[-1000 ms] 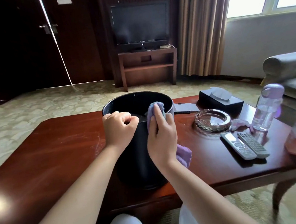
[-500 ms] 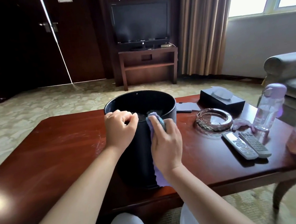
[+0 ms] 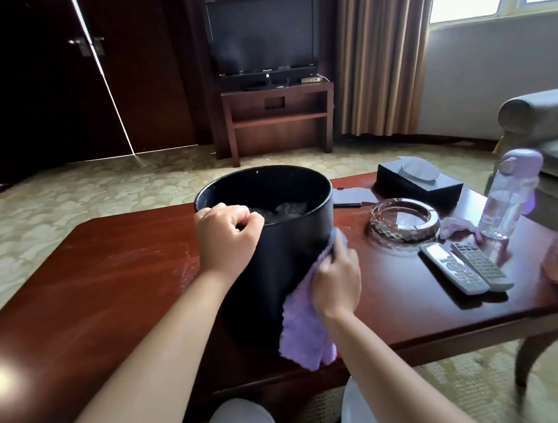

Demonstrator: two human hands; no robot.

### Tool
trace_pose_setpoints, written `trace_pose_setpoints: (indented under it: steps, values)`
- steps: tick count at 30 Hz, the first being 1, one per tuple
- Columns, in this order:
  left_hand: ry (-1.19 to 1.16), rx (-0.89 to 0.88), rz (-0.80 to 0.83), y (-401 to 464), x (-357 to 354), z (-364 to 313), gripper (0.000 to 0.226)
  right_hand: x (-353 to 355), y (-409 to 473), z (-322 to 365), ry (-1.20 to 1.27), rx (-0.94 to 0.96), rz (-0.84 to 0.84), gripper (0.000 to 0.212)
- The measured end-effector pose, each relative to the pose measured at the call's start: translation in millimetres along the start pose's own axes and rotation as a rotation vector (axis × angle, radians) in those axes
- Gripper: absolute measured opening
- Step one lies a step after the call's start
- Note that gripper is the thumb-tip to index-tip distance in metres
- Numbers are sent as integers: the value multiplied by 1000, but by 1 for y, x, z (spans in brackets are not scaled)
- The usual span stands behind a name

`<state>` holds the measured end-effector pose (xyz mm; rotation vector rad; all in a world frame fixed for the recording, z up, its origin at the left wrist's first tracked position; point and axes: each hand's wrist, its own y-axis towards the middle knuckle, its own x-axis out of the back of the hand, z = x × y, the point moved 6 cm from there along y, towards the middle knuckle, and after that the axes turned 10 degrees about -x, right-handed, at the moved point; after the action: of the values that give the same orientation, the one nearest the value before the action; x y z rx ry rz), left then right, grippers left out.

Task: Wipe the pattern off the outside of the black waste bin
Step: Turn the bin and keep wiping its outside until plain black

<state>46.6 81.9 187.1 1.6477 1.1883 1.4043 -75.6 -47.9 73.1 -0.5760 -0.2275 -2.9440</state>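
Mid-wipe: the left hand (image 3: 227, 237) grips the round black plastic waste bin's (image 3: 284, 245) rim while the right hand (image 3: 336, 279) presses a clutched purple fleecy cloth (image 3: 303, 326) against its right side; next, probably another stroke across the wall.

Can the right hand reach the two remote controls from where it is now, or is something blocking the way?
Probably yes. The right hand holds the purple cloth against the black bin, and bare table lies between it and the remote controls. It would need to free its fingers from the cloth first.
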Motion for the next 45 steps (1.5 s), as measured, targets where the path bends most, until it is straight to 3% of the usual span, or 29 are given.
trace_pose_setpoints:
  steps: [4, 7, 12, 16, 18, 21, 24, 30, 33, 35, 37, 39, 42, 44, 45]
  values:
    - [-3, 11, 6, -1, -2, -2, 36, -28, -13, -81, -168, -300, 357, 41]
    - [-23, 33, 47, 2, 0, 2, 33, -33, -17, -100, -197, -415, 459, 34]
    - [53, 13, 134, 5, 10, 19, 32, -32, -12, -82, -50, -477, 433, 26]
    - [383, 65, -19, -10, 16, 2, 39, -13, -8, -82, 72, -582, 267, 20]
    - [363, 163, -40, -15, 7, -17, 37, -5, -12, -83, 102, -607, 207, 21]
    - [282, 244, 90, -20, -20, -46, 40, 3, -16, -82, 122, -602, 167, 28]
    - [187, 306, 177, -22, -32, -52, 43, 11, -14, -60, 202, -453, 152, 35]
    - [75, 283, 109, -19, -20, -42, 39, 15, -21, 49, 327, 223, 72, 40]
    - [39, 235, 70, -22, -14, -37, 37, 14, -11, 71, 261, 329, 13, 40]
    - [30, 220, 32, -23, -10, -30, 33, 5, 6, 63, 313, 234, 25, 39]
    - [27, 227, -7, -23, -7, -24, 31, -10, 21, 39, 357, 17, 66, 37]
    - [19, 232, -36, -22, -3, -15, 33, -32, 22, -5, 275, -277, 157, 38]
    - [-44, 235, -81, -21, 7, 6, 33, -58, -2, -67, 124, -568, 268, 38]
    - [-87, 259, -126, -20, 15, 19, 24, -64, -18, -70, 230, -657, 297, 34]
    - [-95, 272, -144, -18, 18, 23, 25, -62, -18, -56, 272, -603, 283, 28]
